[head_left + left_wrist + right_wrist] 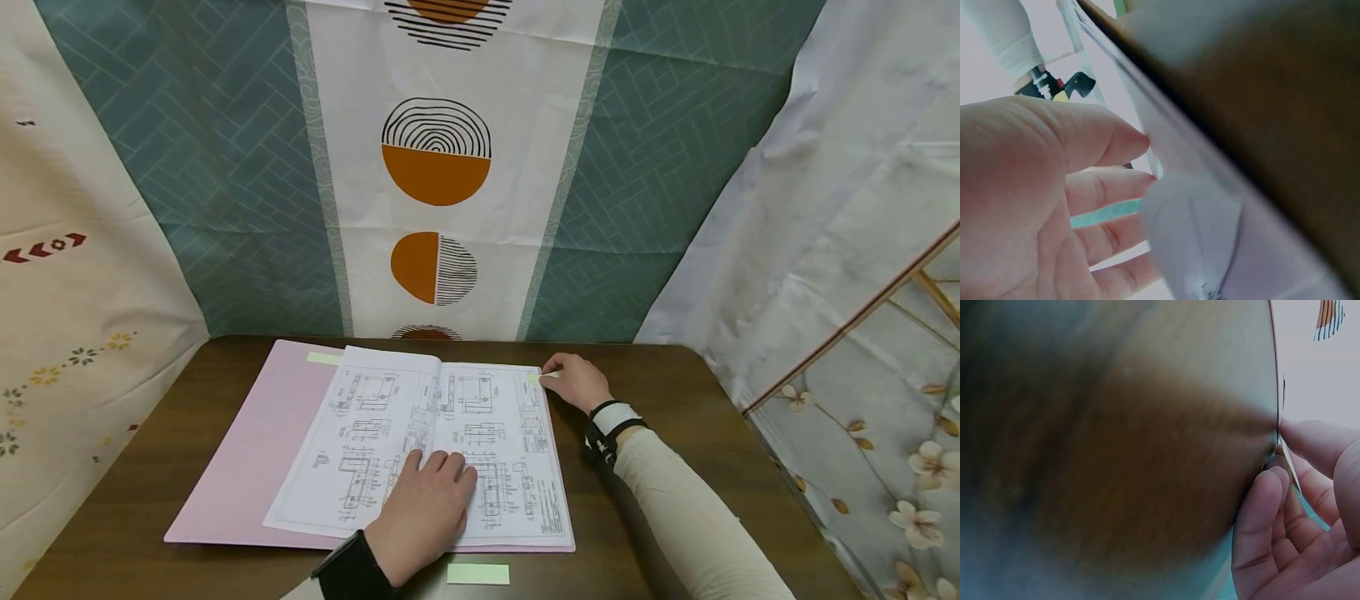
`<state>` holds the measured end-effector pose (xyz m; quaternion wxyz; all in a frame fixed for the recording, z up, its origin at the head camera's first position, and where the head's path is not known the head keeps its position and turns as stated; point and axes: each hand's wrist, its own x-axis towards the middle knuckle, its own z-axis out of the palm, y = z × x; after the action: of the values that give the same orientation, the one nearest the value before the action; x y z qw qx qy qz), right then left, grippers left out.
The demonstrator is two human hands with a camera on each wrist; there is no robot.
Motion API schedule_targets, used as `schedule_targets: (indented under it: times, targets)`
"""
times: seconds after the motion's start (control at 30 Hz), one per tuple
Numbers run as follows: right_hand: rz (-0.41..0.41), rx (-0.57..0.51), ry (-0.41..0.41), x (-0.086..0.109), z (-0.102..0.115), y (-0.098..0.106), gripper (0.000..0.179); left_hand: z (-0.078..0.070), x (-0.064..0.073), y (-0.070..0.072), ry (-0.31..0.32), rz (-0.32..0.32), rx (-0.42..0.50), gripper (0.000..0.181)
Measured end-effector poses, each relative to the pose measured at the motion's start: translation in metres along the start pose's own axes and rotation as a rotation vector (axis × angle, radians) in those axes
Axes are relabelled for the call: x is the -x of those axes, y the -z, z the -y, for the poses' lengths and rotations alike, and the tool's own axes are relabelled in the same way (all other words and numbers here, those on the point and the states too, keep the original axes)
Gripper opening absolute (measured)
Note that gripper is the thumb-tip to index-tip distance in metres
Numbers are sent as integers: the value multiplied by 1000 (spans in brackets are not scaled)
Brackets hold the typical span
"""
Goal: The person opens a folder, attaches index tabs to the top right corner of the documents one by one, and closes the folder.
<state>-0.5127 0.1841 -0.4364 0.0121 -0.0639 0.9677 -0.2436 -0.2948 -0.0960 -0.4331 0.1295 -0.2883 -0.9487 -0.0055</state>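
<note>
A pink folder (232,475) lies spread on the table, with white sheets of technical drawings (517,417) fanned over it. My left hand (431,508) rests on the lower middle of the sheets, fingers relaxed and slightly bent. At the upper right corner of the right-hand sheet, my right hand (579,383) pinches a pale green sticky note (534,377) that overlaps the sheet's edge. In the right wrist view, thumb and fingers (1254,519) meet at the paper's edge, partly covering the note.
Another green sticky strip (322,358) lies at the top of the folder's left side. A green sticky pad (477,574) sits on the brown table (637,367) near its front edge. Patterned cloth (450,67) hangs behind and at both sides.
</note>
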Motion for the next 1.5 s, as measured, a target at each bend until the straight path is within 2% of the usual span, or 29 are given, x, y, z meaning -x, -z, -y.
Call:
schedule_targets:
  times: [0.17,0.4,0.6,0.73,0.83,1.07,1.23,1.33,1.5]
  targets:
    - [3,-9,11,-1,-3,-2,18,4,-7,8,-53,55,-56,23]
    - [1,-24,38,-2,-3,-3,14,7,-28,20,-98,142,-165,25]
    - [14,-35,56,0,-3,-2,10,9,-50,24,-111,126,-159,18]
    - [15,-54,73,0,-4,-1,7,10,-66,24,-125,141,-123,24]
    - [16,-66,81,1,-5,-2,6,11,-79,23,-128,142,-117,30]
    - [14,-79,82,1,-6,-2,5,16,-107,13,-84,75,-155,41]
    - [20,-85,113,0,-7,-1,6,19,-127,1,-69,142,-138,58]
    - [38,-101,122,-1,-8,0,7,20,-138,-6,-81,178,-122,60]
    - [52,-111,120,-3,-10,0,8,16,-153,-15,-80,166,-81,60]
